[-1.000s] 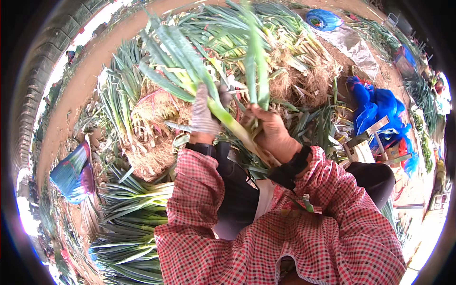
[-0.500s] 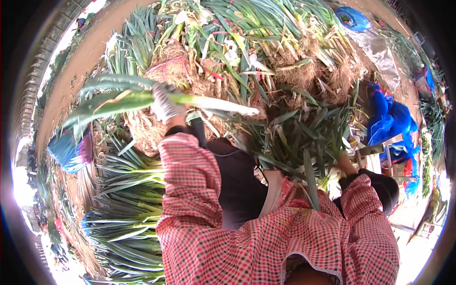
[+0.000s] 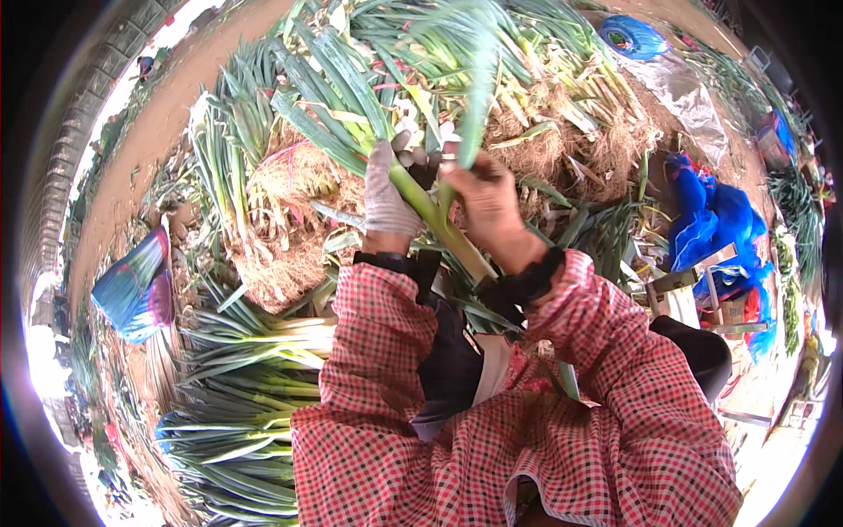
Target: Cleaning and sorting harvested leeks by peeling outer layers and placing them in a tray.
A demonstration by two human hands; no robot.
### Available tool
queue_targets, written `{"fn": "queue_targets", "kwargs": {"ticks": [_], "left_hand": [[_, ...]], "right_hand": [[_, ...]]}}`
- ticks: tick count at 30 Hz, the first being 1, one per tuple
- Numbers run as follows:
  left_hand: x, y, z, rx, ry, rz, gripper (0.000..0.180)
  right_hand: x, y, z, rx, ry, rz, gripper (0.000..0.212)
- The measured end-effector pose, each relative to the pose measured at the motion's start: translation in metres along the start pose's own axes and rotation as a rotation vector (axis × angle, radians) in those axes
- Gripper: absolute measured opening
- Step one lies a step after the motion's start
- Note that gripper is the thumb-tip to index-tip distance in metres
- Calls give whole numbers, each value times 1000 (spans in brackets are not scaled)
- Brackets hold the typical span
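Note:
A long leek (image 3: 423,204) slants across the middle of the view, green leaves toward the upper left and pale stalk toward my right forearm. My left hand (image 3: 388,193), in a whitish glove with dark fingertips, is closed around its upper stalk. Bare, my right hand (image 3: 493,204) pinches an outer green leaf (image 3: 479,97) beside it; the leaf stands upward, blurred by motion, and its base still joins the stalk. The leek's root end is hidden behind my right wrist.
Bundles of unpeeled leeks with shaggy roots (image 3: 285,272) are heaped ahead. Cleaned leeks (image 3: 237,422) lie in a stack at left. A blue plastic bundle (image 3: 132,290) is farther left; blue netting (image 3: 716,220) and a wooden stool-like frame (image 3: 694,277) are at right.
My left hand has brought the leek from the left to the middle and tilted it upright. My right hand has risen from the lower right and taken hold of a leaf.

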State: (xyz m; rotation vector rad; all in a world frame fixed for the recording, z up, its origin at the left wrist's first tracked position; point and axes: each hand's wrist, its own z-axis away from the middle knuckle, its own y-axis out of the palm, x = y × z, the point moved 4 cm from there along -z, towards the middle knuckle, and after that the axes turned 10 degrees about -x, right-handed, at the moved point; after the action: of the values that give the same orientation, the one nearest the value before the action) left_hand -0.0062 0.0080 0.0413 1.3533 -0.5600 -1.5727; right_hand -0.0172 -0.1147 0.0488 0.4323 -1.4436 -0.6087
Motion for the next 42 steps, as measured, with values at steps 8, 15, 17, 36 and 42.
{"fn": "queue_targets", "kwargs": {"ticks": [8, 15, 17, 36, 42], "left_hand": [[-76, -23, -11, 564, -187, 412, 21], [-121, -66, -12, 295, 209, 276, 26], [-100, -56, -10, -99, 402, 86, 27], [-34, 24, 22, 583, -99, 146, 45], [-14, 16, 22, -177, 214, -25, 56]], "right_hand": [[33, -111, 31, 171, 290, -330, 45], [30, -319, 33, -123, 290, 347, 40], [32, -381, 19, -176, 111, 1124, 37], [-16, -56, 32, 773, 100, 981, 38], [13, -70, 50, 384, -814, 1174, 33]]}}
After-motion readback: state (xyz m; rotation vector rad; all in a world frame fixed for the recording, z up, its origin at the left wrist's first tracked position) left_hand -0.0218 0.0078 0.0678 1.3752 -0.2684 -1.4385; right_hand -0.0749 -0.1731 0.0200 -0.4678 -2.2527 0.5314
